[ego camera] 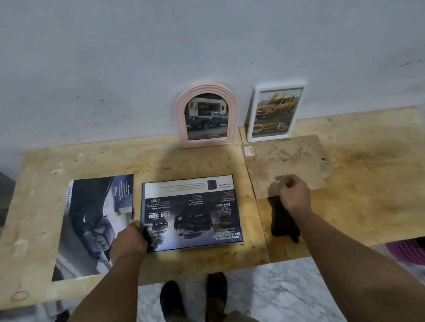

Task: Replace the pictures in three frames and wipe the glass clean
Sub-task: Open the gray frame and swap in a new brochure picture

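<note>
Fingers of the left hand curl round the lower left edge of a flat rectangular frame holding a dark truck brochure page, which lies face up on the pale plywood table, its print upside down to the viewer. Just left of it, partly under that hand, lies a loose glossy print of a dark car. The right hand sits over the near edge of a mottled brown fibreboard backing panel, its fingers bent and pinching at that edge, though how firmly it grasps the board I cannot tell. A crumpled black cloth lies on the table just below that hand, partly hidden by the wrist. At the back, 2 frames stand leaning against the grey wall: a pink arched frame with a blue pickup picture and, just to its right, a white rectangular frame with a yellow truck picture. The 2 stand close but apart.
</note>
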`<state>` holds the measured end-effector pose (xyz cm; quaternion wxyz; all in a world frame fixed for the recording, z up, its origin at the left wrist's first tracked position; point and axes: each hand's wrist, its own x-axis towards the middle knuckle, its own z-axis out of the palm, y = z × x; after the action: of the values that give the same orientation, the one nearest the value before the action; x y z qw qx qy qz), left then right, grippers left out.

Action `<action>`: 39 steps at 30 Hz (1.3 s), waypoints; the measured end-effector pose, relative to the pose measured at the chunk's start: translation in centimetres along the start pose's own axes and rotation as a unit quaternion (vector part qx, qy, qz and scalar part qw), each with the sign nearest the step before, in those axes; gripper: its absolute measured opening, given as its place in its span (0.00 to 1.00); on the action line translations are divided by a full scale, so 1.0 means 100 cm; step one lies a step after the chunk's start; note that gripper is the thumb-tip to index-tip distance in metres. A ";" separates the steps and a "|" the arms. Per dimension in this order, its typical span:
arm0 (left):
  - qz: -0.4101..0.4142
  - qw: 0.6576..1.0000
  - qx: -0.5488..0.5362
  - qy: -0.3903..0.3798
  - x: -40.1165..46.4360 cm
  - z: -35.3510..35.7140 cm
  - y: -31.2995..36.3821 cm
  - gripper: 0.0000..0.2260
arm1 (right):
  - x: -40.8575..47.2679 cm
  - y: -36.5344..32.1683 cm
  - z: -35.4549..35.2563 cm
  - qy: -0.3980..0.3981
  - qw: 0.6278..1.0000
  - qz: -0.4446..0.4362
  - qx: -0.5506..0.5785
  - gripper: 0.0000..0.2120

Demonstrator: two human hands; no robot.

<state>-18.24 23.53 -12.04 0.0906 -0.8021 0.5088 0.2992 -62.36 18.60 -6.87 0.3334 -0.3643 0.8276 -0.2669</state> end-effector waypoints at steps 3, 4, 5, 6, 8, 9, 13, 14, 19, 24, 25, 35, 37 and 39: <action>0.005 1.000 -0.008 -0.019 0.007 0.002 -0.007 0.04 | -0.031 -0.011 0.038 -0.113 0.992 -0.044 -0.022 0.07; 0.017 1.000 -0.010 -0.021 0.007 0.001 -0.006 0.05 | -0.040 -0.012 0.050 -0.145 0.987 -0.062 -0.035 0.09; 0.027 0.999 -0.015 -0.017 0.006 0.001 -0.006 0.06 | -0.046 -0.009 0.062 -0.171 0.981 -0.073 -0.058 0.11; 0.032 0.999 -0.021 -0.008 0.002 -0.002 -0.003 0.07 | -0.051 -0.006 0.073 -0.190 0.975 -0.076 -0.082 0.11; 0.045 0.998 -0.025 0.021 -0.005 -0.005 0.002 0.14 | -0.062 -0.001 0.088 -0.194 0.971 -0.070 -0.124 0.06; 0.059 0.998 -0.016 0.028 -0.007 -0.005 0.002 0.20 | -0.066 0.002 0.094 -0.178 0.971 -0.065 -0.144 0.09; 0.103 0.994 0.016 0.021 -0.006 -0.002 -0.001 0.29 | -0.081 0.005 0.104 -0.142 0.965 -0.069 -0.211 0.17; 0.102 0.995 0.018 0.017 -0.006 -0.003 -0.001 0.29 | -0.084 0.006 0.106 -0.134 0.964 -0.073 -0.219 0.18; 0.123 0.992 0.022 -0.008 -0.005 -0.004 -0.005 0.35 | -0.096 0.004 0.121 -0.081 0.973 -0.030 -0.213 0.18; 0.141 0.989 0.033 -0.013 -0.004 -0.005 -0.005 0.38 | -0.101 0.001 0.134 -0.042 0.982 0.033 -0.182 0.22; 0.145 0.989 0.036 -0.009 -0.003 -0.004 -0.006 0.38 | -0.102 0.000 0.135 -0.036 0.983 0.041 -0.178 0.22; 0.161 0.986 0.046 0.005 0.003 0.002 -0.009 0.38 | -0.111 -0.002 0.134 0.007 0.994 0.031 -0.103 0.16; 0.165 0.985 0.044 0.004 0.005 0.002 -0.010 0.39 | -0.115 -0.005 0.134 0.012 0.997 0.025 -0.067 0.15; 0.167 0.985 0.047 0.004 0.005 0.002 -0.010 0.39 | -0.119 -0.007 0.133 0.012 0.999 0.028 -0.039 0.08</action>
<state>-17.32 23.68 -12.65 0.0744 -0.7018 0.6497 0.2825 -46.04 24.81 -10.57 0.3167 -0.3503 0.8511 -0.2292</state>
